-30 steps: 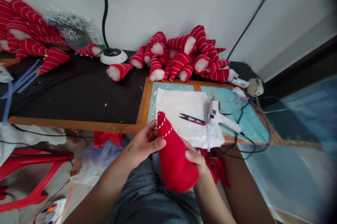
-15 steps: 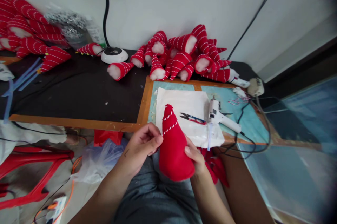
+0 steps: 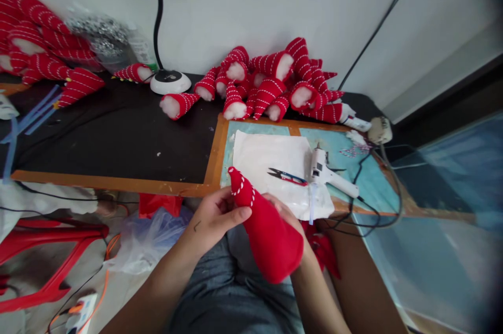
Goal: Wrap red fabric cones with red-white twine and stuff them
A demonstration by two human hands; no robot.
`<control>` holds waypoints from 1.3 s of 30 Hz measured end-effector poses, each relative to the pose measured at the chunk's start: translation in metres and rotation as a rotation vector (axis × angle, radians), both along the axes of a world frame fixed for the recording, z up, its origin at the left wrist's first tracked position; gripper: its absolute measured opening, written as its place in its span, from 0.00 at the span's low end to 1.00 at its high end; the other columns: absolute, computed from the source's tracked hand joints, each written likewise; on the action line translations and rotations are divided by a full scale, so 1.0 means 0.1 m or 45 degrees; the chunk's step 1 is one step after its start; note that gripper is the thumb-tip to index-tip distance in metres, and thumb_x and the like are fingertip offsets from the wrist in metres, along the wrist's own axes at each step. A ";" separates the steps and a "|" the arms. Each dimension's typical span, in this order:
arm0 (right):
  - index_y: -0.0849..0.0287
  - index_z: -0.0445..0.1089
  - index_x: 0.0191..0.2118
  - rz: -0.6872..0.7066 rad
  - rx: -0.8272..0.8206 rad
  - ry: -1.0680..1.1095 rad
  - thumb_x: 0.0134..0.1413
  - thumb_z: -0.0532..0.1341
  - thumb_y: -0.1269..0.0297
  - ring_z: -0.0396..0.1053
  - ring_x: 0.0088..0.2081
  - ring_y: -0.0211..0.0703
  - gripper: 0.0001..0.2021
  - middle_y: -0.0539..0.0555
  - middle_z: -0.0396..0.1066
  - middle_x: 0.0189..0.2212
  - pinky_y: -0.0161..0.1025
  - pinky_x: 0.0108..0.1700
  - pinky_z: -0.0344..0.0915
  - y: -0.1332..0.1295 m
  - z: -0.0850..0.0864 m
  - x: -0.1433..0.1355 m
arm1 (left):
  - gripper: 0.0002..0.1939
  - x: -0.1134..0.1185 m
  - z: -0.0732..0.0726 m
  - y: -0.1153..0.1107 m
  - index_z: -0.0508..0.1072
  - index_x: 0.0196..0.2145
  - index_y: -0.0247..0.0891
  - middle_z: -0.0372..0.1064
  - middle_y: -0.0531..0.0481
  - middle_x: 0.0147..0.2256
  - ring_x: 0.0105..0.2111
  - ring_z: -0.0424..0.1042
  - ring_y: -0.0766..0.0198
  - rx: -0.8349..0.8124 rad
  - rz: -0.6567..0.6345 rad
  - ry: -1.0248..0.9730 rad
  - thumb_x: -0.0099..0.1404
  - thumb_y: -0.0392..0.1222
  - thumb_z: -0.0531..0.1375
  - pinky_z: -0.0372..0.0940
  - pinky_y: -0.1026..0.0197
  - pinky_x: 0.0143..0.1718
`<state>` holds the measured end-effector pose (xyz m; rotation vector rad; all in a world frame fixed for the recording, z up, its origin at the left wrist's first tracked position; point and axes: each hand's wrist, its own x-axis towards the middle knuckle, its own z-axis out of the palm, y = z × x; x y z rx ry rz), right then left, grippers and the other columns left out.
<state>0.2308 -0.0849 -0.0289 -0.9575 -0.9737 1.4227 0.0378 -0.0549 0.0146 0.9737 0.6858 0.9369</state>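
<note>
A stuffed red cloth cone [image 3: 271,240] is tilted over my lap, its narrow tip pointing up and left. Red-and-white twisted cord [image 3: 243,190] winds round the part near the tip; the wide lower part is plain red. My left hand [image 3: 220,216] is closed at the narrow end, thumb on the near side beside the cord and fingers partly hidden behind. From behind and to the right, my right hand [image 3: 285,213] holds the body, most of its fingers covered by the cloth. Thread snips [image 3: 287,176] and a white glue gun [image 3: 332,174] lie beyond.
Several cord-wrapped red cones [image 3: 271,82] with white stuffing are heaped against the wall, with another pile [image 3: 43,41] at far left. A white sheet [image 3: 267,151] lies on the table. Black cables [image 3: 365,224] hang at right; a red stool [image 3: 58,250] stands at lower left.
The cone has tipped, its point moving left and down and its wide end right. My left thumb now lies over the cone near the cord, and my right hand has shifted up behind it.
</note>
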 end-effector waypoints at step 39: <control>0.56 0.69 0.54 -0.433 -0.146 0.072 0.55 0.71 0.49 0.74 0.49 0.51 0.26 0.56 0.75 0.49 0.44 0.51 0.73 -0.36 0.13 -0.21 | 0.21 0.11 -0.01 -0.04 0.70 0.46 0.40 0.74 0.52 0.32 0.33 0.73 0.65 0.231 0.512 0.089 0.60 0.42 0.74 0.68 0.67 0.35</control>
